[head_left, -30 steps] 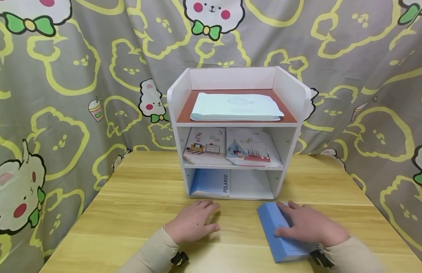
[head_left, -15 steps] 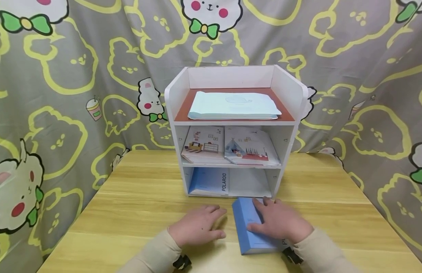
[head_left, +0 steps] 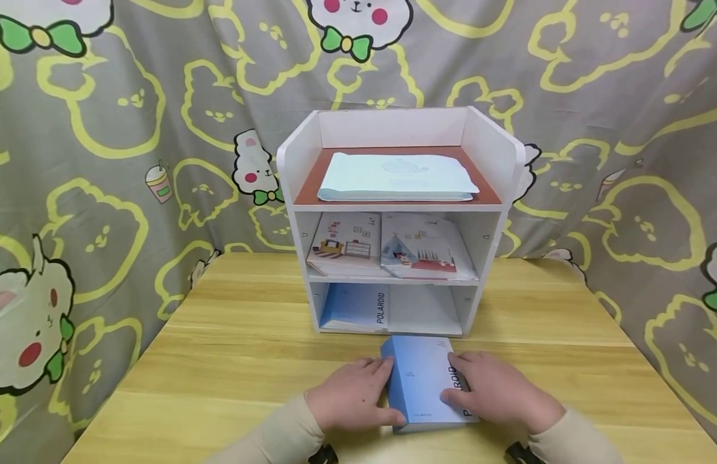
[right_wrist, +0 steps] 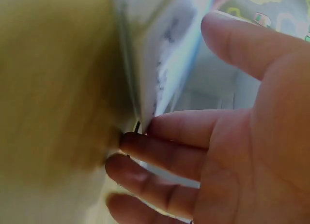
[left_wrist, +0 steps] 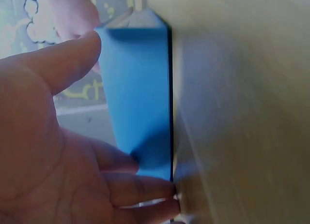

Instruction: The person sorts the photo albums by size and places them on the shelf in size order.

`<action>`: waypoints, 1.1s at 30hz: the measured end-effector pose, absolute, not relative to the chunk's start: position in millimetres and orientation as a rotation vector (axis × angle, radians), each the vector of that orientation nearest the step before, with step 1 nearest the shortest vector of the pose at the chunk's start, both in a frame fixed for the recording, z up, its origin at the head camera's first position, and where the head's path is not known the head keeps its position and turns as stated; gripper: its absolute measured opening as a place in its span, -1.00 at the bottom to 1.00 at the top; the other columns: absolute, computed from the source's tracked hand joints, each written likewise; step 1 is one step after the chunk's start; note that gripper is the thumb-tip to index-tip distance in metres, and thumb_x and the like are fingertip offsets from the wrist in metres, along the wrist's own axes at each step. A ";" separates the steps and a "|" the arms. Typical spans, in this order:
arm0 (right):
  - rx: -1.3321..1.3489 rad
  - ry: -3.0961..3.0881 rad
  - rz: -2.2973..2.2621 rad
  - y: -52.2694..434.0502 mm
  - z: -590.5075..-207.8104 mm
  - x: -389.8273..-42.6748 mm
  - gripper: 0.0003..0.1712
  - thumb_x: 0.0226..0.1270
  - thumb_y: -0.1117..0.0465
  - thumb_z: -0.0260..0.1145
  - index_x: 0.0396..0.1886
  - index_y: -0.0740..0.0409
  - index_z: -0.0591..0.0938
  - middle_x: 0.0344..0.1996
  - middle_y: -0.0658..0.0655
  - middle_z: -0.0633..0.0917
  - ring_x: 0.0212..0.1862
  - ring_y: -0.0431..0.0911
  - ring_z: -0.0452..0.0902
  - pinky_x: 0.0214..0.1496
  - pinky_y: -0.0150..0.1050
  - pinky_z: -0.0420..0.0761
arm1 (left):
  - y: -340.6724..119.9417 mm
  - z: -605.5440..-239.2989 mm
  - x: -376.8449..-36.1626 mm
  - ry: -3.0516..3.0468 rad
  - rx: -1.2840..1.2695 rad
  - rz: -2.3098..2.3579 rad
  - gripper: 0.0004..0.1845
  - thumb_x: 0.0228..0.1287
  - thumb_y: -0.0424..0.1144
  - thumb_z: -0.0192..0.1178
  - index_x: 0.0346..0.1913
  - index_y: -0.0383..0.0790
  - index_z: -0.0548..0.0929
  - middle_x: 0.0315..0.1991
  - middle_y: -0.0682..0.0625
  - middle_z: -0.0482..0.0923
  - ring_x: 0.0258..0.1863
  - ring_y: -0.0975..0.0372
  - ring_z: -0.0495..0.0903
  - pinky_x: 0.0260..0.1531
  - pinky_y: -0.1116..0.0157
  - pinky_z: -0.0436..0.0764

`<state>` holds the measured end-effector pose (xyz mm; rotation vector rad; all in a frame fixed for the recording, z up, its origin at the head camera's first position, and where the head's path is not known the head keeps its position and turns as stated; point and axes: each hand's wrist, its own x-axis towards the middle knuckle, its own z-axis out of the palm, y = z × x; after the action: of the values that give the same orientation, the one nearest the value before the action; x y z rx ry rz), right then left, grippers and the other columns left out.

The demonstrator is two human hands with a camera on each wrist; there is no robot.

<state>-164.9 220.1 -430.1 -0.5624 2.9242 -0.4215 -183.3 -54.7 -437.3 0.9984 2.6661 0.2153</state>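
Observation:
A thick blue-and-white book [head_left: 423, 380] lettered POLAROID lies flat on the wooden table in front of the shelf's lowest compartment. My left hand [head_left: 356, 394] is at its blue spine [left_wrist: 138, 88], with the thumb by the near corner and the fingers along the side. On the lettered side, my right hand [head_left: 497, 390] has its thumb over the cover and its fingers toward the far edge. Both hands have fairly straight fingers. The right wrist view shows the book's pale edge [right_wrist: 133, 54] beside the right fingers. Part of the lettering is hidden under the right hand.
Behind the book stands a white shelf unit [head_left: 489, 258]. A similar POLAROID book [head_left: 355, 306] lies in the lowest compartment's left half. Two illustrated books [head_left: 348, 245] fill the middle level, and a pale blue packet [head_left: 399, 177] rests on top. A patterned curtain [head_left: 178, 129] surrounds the table [head_left: 230, 328].
The right hand has slid the book left across the table, to before the shelf, then shifted to its right side. My left hand has moved right and reached the spine.

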 end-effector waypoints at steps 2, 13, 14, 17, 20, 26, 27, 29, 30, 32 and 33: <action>-0.553 2.925 -0.392 219.6 -433.6 -162.8 -0.03 0.29 -0.36 0.31 0.29 0.43 0.54 0.20 0.38 0.59 0.22 0.30 0.50 0.21 0.24 0.50 | -50.7 -438.0 -181.8 2.663 0.963 0.246 0.16 0.20 0.60 -0.04 0.59 -0.25 0.15 0.51 -0.15 0.26 0.44 0.02 0.31 0.37 0.10 0.36; -0.524 2.941 -0.414 221.1 -438.9 -161.1 -0.03 0.33 -0.37 0.26 0.25 0.48 0.54 0.19 0.37 0.56 0.19 0.24 0.50 0.15 0.21 0.55 | -39.7 -434.6 -181.1 2.663 0.902 0.491 -0.03 0.17 0.48 0.19 0.60 0.25 0.17 0.50 -0.23 0.24 0.34 0.00 0.44 0.21 0.04 0.52; -0.522 2.941 -0.419 221.5 -439.6 -161.2 -0.03 0.34 -0.37 0.25 0.25 0.48 0.54 0.19 0.36 0.55 0.20 0.23 0.50 0.15 0.21 0.55 | -39.3 -434.2 -181.2 2.655 0.901 0.526 -0.07 0.18 0.44 0.23 0.57 0.27 0.23 0.51 -0.23 0.22 0.35 -0.01 0.43 0.22 0.03 0.52; -0.516 2.934 -0.442 221.8 -441.0 -161.4 -0.02 0.34 -0.37 0.26 0.24 0.49 0.54 0.19 0.37 0.55 0.18 0.21 0.51 0.14 0.19 0.56 | -37.4 -433.8 -181.7 2.641 0.918 0.611 -0.18 0.18 0.32 0.34 0.49 0.24 0.39 0.53 -0.24 0.17 0.39 -0.05 0.37 0.26 0.04 0.49; -0.489 2.918 -0.514 221.3 -441.9 -160.1 -0.01 0.33 -0.35 0.29 0.27 0.52 0.51 0.21 0.39 0.53 0.18 0.21 0.51 0.16 0.19 0.55 | -35.7 -435.8 -182.1 2.624 0.918 0.683 -0.24 0.15 0.23 0.42 0.43 0.20 0.49 0.56 -0.21 0.10 0.45 -0.05 0.27 0.31 0.07 0.43; -0.379 2.887 -0.757 223.4 -442.7 -154.9 -0.03 0.30 -0.22 0.40 0.41 0.45 0.40 0.27 0.42 0.46 0.19 0.20 0.53 0.21 0.19 0.53 | -35.8 -442.7 -181.9 2.617 0.875 0.828 -0.26 0.06 0.09 0.53 0.37 0.21 0.56 0.60 -0.13 0.00 0.45 -0.03 0.27 0.32 0.11 0.43; -0.380 2.905 -0.785 224.3 -442.0 -154.6 -0.05 0.31 -0.18 0.41 0.42 0.43 0.39 0.26 0.41 0.47 0.15 0.17 0.55 0.18 0.19 0.55 | -35.4 -443.6 -182.7 2.625 0.869 0.853 -0.25 0.04 0.06 0.54 0.36 0.22 0.56 0.61 -0.11 -0.02 0.44 -0.03 0.28 0.30 0.10 0.44; -0.392 2.957 -0.827 225.7 -439.8 -154.8 -0.09 0.30 -0.11 0.44 0.44 0.39 0.39 0.25 0.40 0.48 0.05 0.09 0.58 0.12 0.15 0.60 | -33.8 -445.0 -185.8 2.642 0.860 0.894 -0.26 0.02 0.00 0.56 0.35 0.24 0.57 0.62 -0.07 -0.08 0.42 -0.04 0.32 0.26 0.11 0.48; -0.402 2.984 -0.842 226.1 -438.6 -155.5 -0.12 0.30 -0.07 0.44 0.44 0.38 0.40 0.24 0.40 0.48 -0.01 0.04 0.59 0.08 0.12 0.62 | -32.7 -445.8 -187.9 2.652 0.863 0.905 -0.26 0.02 -0.03 0.57 0.35 0.25 0.56 0.63 -0.06 -0.10 0.41 -0.05 0.33 0.24 0.11 0.50; -0.426 3.036 -0.846 226.9 -437.1 -157.9 -0.17 0.30 -0.02 0.45 0.41 0.36 0.44 0.24 0.43 0.47 -0.06 0.02 0.59 0.04 0.10 0.63 | -30.0 -447.1 -193.3 2.665 0.877 0.907 -0.25 0.05 -0.07 0.56 0.36 0.24 0.54 0.63 -0.06 -0.12 0.40 -0.06 0.35 0.22 0.12 0.52; -0.437 3.055 -0.841 227.1 -436.6 -159.0 -0.21 0.30 0.00 0.45 0.39 0.36 0.46 0.26 0.45 0.45 -0.04 0.05 0.60 0.04 0.11 0.63 | -28.4 -447.3 -196.4 2.666 0.881 0.899 -0.25 0.07 -0.07 0.55 0.37 0.24 0.53 0.63 -0.07 -0.12 0.40 -0.06 0.35 0.22 0.12 0.52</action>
<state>-159.0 227.1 -436.6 -0.4367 3.0554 -0.8410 -196.4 -28.4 -447.3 0.8815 2.6665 0.8993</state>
